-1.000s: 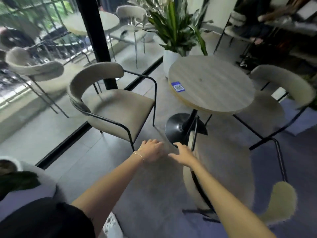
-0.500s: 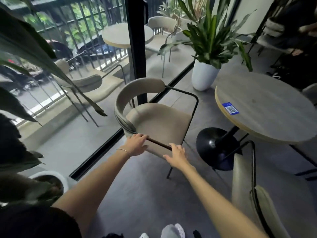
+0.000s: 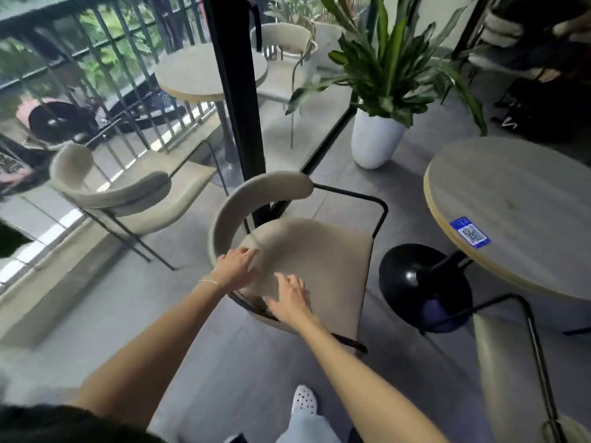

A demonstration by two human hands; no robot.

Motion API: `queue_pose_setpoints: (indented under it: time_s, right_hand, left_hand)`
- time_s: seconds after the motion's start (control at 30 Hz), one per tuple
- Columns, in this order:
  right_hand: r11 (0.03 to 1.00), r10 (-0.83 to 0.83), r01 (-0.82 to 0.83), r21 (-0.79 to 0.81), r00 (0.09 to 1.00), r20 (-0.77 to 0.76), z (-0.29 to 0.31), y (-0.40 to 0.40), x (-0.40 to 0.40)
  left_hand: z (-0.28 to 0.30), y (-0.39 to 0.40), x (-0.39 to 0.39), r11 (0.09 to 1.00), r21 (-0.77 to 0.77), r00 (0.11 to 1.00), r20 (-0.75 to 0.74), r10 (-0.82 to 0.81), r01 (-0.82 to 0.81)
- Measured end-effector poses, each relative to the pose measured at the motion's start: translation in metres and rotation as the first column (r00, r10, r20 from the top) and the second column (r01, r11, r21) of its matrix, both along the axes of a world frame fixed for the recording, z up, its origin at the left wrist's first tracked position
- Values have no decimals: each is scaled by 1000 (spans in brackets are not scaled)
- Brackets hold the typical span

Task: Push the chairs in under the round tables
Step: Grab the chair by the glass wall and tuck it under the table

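Observation:
A beige chair [image 3: 319,251] with a curved backrest and a black metal frame stands in front of me, its open side facing the round wooden table [image 3: 518,199] on the right. The seat is outside the table's edge, beside the black pedestal base [image 3: 415,282]. My left hand [image 3: 236,263] has its fingers curled on the near end of the backrest, where it meets the seat. Over the near seat edge and its black rail, my right hand [image 3: 291,297] lies flat with fingers spread. A second beige chair [image 3: 508,362] stands at the lower right by the same table.
A potted plant in a white vase [image 3: 375,142] stands beyond the table. A black pillar [image 3: 238,107] and a glass wall lie behind the chair. Outside the glass are another round table [image 3: 208,71] and two chairs. My white shoe [image 3: 303,400] is on the grey floor.
I have stepped closer to the chair. My left hand has shifted from the black rail to the backrest end. My right hand has come off the rail and spread over the seat edge.

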State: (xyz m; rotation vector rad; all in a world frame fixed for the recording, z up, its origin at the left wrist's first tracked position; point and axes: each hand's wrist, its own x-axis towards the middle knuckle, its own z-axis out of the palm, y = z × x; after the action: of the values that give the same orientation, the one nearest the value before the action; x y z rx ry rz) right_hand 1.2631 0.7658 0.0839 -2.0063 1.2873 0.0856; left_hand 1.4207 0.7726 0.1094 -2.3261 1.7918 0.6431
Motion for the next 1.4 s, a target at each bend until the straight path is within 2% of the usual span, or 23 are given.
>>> queue_pose_setpoints:
  time_s: [0.17, 0.4, 0.63, 0.73, 0.83, 0.93, 1.07, 1.4]
  right_hand:
    - [999, -29, 29, 14, 1000, 7, -14, -16, 62]
    - [982, -181, 181, 45, 983, -7, -37, -42, 156]
    - [922, -333, 342, 179, 939, -83, -59, -45, 256]
    - [892, -425, 440, 103, 894, -145, -68, -44, 282]
    - [871, -480, 492, -10, 845, -234, -82, -47, 292]
    - [855, -491, 518, 14, 819, -295, -85, -53, 286]
    - [894, -430, 448, 27, 873, -231, -93, -56, 274]
    - [929, -356, 370, 16, 904, -236, -97, -63, 244]
  left_hand:
    - [-13, -40, 55, 998, 46, 999, 19, -48, 47]
    - [-33, -117, 144, 988, 71, 991, -9, -136, 136]
    - [-59, -152, 216, 975, 148, 982, -118, -151, 167]
    - [-77, -160, 228, 967, 189, 967, -220, -127, 170]
    - [-90, -165, 225, 977, 185, 953, -299, -49, 109]
    - [-101, -163, 213, 993, 121, 952, -306, 28, 10]
    - [-105, -162, 192, 993, 73, 969, -221, 111, -97]
    - [-106, -169, 171, 996, 55, 978, -197, 76, -67]
